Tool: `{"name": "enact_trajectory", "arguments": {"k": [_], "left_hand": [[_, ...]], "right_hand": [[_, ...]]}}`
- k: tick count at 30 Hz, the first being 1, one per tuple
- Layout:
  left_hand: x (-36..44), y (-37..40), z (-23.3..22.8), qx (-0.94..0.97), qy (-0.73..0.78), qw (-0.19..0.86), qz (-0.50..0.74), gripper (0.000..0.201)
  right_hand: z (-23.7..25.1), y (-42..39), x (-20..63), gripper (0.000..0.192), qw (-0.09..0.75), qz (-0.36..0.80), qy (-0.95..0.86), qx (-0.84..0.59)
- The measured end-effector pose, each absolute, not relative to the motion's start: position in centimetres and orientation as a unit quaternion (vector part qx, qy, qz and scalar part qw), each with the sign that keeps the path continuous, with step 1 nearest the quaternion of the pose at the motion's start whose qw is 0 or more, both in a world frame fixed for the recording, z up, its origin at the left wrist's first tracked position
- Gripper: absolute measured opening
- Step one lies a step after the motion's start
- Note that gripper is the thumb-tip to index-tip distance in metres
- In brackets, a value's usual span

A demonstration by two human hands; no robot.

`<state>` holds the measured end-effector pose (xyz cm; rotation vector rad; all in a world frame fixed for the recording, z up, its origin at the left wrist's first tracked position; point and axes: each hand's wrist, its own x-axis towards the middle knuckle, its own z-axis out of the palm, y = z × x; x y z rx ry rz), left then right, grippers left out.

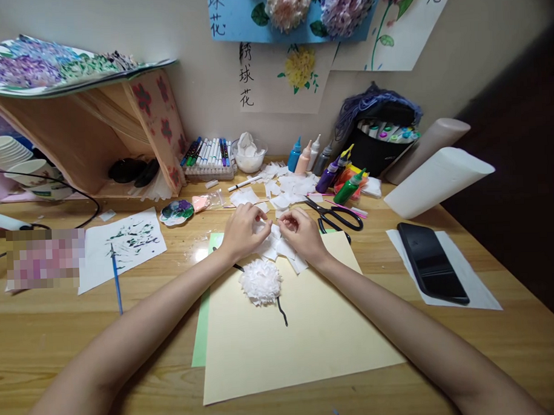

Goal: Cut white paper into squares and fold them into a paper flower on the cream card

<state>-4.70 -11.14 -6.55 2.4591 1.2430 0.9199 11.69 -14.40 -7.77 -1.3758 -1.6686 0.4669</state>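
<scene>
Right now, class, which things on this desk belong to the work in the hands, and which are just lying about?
In use:
left hand
right hand
white paper squares
white paper flower
cream sheet

Lying about:
scissors
phone
paintbrush
marker tray
paint bottles

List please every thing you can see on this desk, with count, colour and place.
tissue squares: many, white, desk centre, some under both hands
tissue flower: one, white, on cream sheet
cream sheet: one, front centre
scissors: one, black, right of hands
phone: one, black, right
paint bottles: several, mixed colours, back
marker pens: a row, back
paintbrush: one, blue, left
left hand: pinching tissue
right hand: pinching tissue
</scene>
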Motion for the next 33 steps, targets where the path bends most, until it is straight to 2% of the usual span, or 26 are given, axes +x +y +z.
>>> {"name": "enact_trajectory", "arguments": {"k": [3,7,13,21,25,28,33], "left_hand": [[-4.6,-11.1,-6.9,0.858,0.426,0.092,0.270,0.021],[-4.6,-10.8,-7.1,0.866,0.421,0.104,0.249,0.016],[-4.8,-10.3,-7.0,0.846,0.392,0.195,0.306,0.013],[-4.9,-10.3,-7.0,0.781,0.381,0.323,0.375,0.012],[-4.9,-10.2,-7.3,0.771,0.362,0.356,0.384,0.008],[-4.9,-10.3,-7.2,0.794,0.373,0.324,0.354,0.010],[-4.8,-11.3,-6.4,0.832,0.393,0.124,0.372,0.010]], "right_hand": [[-8.0,-14.4,11.7,0.005,0.415,0.135,-0.693,-0.574],[-8.1,-14.3,11.7,0.009,0.397,0.132,-0.696,-0.583],[-7.8,-14.3,11.9,0.010,0.416,0.181,-0.684,-0.571],[-7.3,-14.4,12.0,0.026,0.462,0.254,-0.668,-0.526],[-7.7,-14.2,12.1,0.026,0.484,0.256,-0.651,-0.525],[-7.9,-14.2,12.1,0.023,0.509,0.242,-0.624,-0.541],[-7.4,-14.7,11.7,0.023,0.523,0.216,-0.619,-0.545]]}}
